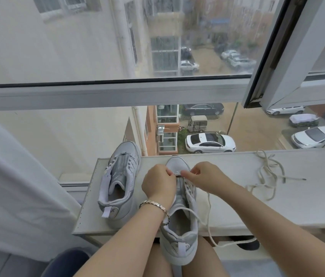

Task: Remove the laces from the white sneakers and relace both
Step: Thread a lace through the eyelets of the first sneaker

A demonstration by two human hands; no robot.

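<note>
Head view. A white shelf board (227, 212) runs along the foot of the window.

The near sneaker (179, 234) lies at the middle of the board. Its toe points to the board's far edge and its heel overhangs the near edge, above the person's bare knees.

The left hand (158, 181) is over the board's middle. Its fingers are curled and pinch the left eyelet flap of the near sneaker, just behind the toe. A metal bracelet (155, 204) sits on that wrist.

The right hand (205, 177) is close beside it, thumb and forefinger pinched together at the same front eyelets. They appear to hold the threaded lace (209, 222), though the exact point of hold is too small to confirm. That lace trails from under the hand, loops over the heel opening and hangs off the board's near edge.

The second sneaker (118, 182) lies at the board's left end, toe towards the far edge, its eyelets unlaced.

A loose lace (267, 176) lies tangled on the board's right part.

A white curtain (8, 176) hangs left of the board.
</note>
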